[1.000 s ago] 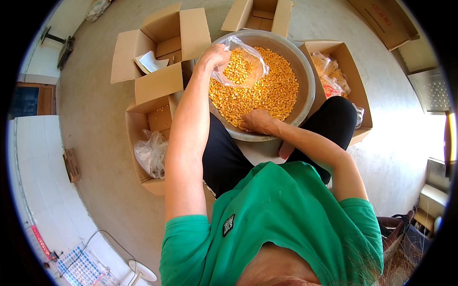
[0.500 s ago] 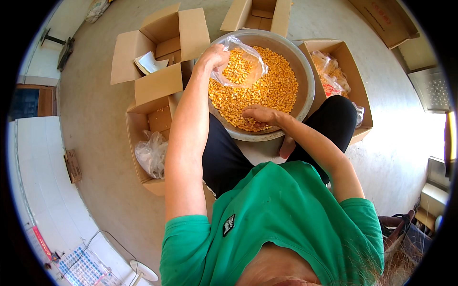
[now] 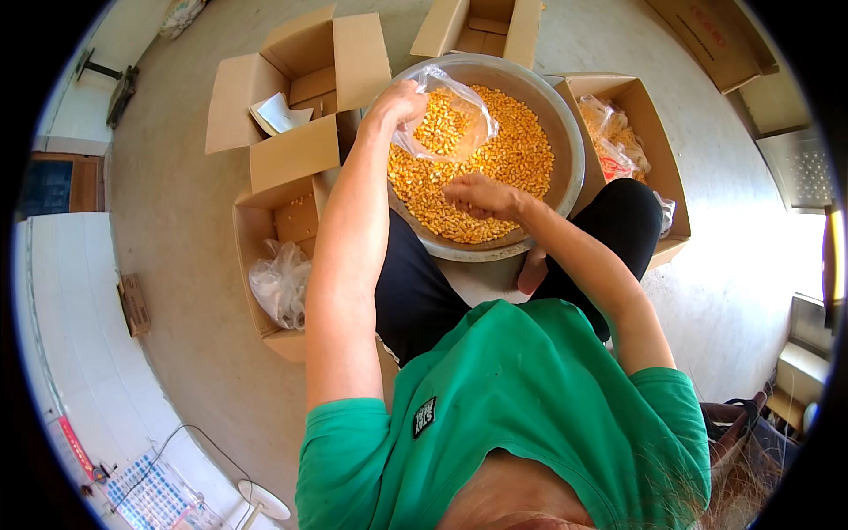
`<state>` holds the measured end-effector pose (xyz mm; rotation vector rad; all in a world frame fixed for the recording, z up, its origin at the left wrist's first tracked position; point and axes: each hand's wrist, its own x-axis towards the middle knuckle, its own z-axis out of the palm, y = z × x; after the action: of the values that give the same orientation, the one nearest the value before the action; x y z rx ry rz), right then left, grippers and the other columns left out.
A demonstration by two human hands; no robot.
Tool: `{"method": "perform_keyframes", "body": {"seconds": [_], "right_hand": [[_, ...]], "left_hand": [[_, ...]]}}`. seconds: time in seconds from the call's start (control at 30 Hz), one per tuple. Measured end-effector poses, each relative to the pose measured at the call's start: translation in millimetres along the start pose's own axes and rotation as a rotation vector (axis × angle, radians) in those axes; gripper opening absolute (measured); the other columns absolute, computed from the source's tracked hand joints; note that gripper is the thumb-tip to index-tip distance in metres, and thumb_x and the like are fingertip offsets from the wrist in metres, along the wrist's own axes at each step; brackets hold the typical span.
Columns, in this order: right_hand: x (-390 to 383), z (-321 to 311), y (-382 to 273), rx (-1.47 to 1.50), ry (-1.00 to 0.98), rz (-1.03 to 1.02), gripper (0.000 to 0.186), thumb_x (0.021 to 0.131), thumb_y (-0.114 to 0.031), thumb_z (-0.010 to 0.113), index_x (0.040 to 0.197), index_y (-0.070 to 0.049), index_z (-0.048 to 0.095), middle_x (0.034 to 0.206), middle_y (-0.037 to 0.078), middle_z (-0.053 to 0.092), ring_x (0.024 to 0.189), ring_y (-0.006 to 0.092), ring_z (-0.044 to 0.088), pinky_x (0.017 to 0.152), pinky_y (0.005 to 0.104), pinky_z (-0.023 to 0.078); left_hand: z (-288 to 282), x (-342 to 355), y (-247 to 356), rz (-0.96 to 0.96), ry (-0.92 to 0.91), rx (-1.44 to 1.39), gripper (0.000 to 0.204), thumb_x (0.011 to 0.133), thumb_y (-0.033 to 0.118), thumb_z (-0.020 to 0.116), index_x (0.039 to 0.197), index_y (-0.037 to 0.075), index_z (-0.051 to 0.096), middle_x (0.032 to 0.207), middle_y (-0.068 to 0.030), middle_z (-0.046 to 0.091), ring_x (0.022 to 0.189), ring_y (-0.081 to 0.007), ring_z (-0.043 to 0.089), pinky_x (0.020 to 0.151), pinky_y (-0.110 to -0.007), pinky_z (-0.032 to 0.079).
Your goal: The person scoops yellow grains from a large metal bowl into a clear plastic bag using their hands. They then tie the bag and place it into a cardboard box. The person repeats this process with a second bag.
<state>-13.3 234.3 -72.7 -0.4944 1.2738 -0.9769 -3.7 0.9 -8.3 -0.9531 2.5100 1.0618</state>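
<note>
A wide grey metal basin stands in front of my knees with yellow corn kernels spread over its bottom. At the basin's left rim my left hand is closed on the edge of a clear plastic bag. The bag's mouth gapes wide over the corn, and kernels show inside or through it. My right hand hovers over the near part of the corn, below the bag, with its fingers curled in. Whatever its fingers hold is hidden.
Open cardboard boxes ring the basin: one with white paper at far left, one with a plastic bag at near left, one behind. In the right box lie bags with yellowish contents. My knees flank the basin.
My right hand has risen out of the corn and shifted slightly up and left toward the bag, its fingers curling. The left hand and bag have barely moved.
</note>
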Motion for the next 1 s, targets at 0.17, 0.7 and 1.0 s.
{"method": "perform_keyframes", "body": {"seconds": [0.17,0.7,1.0], "right_hand": [[32.3,-12.1,-43.7,0.017,0.358,-0.183,0.023,0.091,-0.028,0.057,0.08,-0.008,0.056,0.061,-0.002,0.047,0.041,0.0057,0.035,0.035,0.0228,0.023],[15.8,-42.0,-79.8,-0.363,0.162,-0.127,0.031,0.094,-0.025,0.046,0.085,-0.002,0.064,0.075,0.006,0.06,0.076,0.0105,0.061,0.066,0.0283,0.053],[5.3,-92.3,-19.8,-1.432,0.722,-0.066,0.024,0.084,-0.009,0.047,0.099,0.0,0.064,0.11,0.023,0.059,0.106,0.0375,0.058,0.086,0.0459,0.049]], "left_hand": [[-1.7,1.8,-1.8,-0.019,-0.01,0.019,0.047,0.09,0.027,0.05,0.126,-0.003,0.052,0.097,-0.0149,0.064,0.06,-0.0237,0.061,0.058,-0.037,0.051],[-3.6,-2.8,3.7,-0.018,-0.009,0.013,0.041,0.087,0.021,0.046,0.119,-0.002,0.056,0.102,-0.0189,0.067,0.064,-0.0276,0.067,0.065,-0.04,0.054],[-0.5,11.1,-5.9,-0.003,-0.032,0.012,0.035,0.088,0.025,0.052,0.109,-0.002,0.057,0.084,-0.0131,0.062,0.056,-0.0215,0.057,0.052,-0.037,0.047]]}}
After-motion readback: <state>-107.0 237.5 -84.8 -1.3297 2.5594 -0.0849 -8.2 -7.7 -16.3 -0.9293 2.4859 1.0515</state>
